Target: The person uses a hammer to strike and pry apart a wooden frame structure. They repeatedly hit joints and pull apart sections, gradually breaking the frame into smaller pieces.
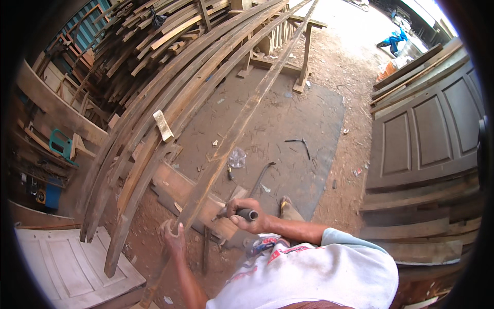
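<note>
A long, weathered wooden beam (246, 112) runs from the trestle at the far end down toward me. Its near part passes under my left hand (174, 238), whose fingers are closed around its edges. To the right of the beam, my right hand (249, 216) is wrapped round the black handle of a hammer (250, 215). The handle's butt points up, and the small metal head shows only partly at the left of my fist. Below both hands lies a flat brown board (175, 181). A curved dark pry bar (261, 176) rests on the mat just beyond my right hand.
Several long beams (193, 85) lean over the left side, with a small wood block (163, 125) on them. A wooden trestle (304, 56) stands far ahead. Scattered nails and a thin bent rod (303, 144) lie on a dark mat (319, 118). A panelled door (422, 134) stands right.
</note>
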Demonstrator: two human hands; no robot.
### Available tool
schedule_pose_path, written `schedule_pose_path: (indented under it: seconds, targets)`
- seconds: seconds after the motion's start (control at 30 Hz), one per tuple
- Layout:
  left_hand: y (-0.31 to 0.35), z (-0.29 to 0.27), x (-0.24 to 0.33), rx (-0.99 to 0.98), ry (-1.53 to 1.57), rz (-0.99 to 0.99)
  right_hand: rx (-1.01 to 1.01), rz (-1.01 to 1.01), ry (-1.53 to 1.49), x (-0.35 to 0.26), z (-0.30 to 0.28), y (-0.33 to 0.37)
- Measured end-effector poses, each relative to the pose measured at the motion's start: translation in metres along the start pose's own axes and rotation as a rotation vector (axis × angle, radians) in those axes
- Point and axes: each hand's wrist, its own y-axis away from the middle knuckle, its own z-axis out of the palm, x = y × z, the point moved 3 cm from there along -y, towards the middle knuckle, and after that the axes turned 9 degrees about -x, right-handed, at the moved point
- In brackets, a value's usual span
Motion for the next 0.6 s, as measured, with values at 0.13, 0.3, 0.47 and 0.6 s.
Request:
schedule_pose_path:
  seconds: [0.13, 0.3, 0.47, 0.6]
  targets:
    - [-0.061, 0.037, 0.084, 0.000, 0.013, 0.108, -0.022, 0.077, 0.034, -0.021, -0.068, 0.027]
    - [-0.127, 0.125, 0.205, -0.052, 0.014, 0.376, 0.036, 0.306, 0.325, -0.045, -0.177, 0.066]
    - [-0.150, 0.202, 0.284, -0.167, 0.078, 0.485, 0.186, 0.317, 0.578, -0.065, -0.283, 0.069]
    - [-0.162, 0.230, 0.305, -0.214, 0.117, 0.424, 0.338, 0.257, 0.563, -0.081, -0.340, 0.040]
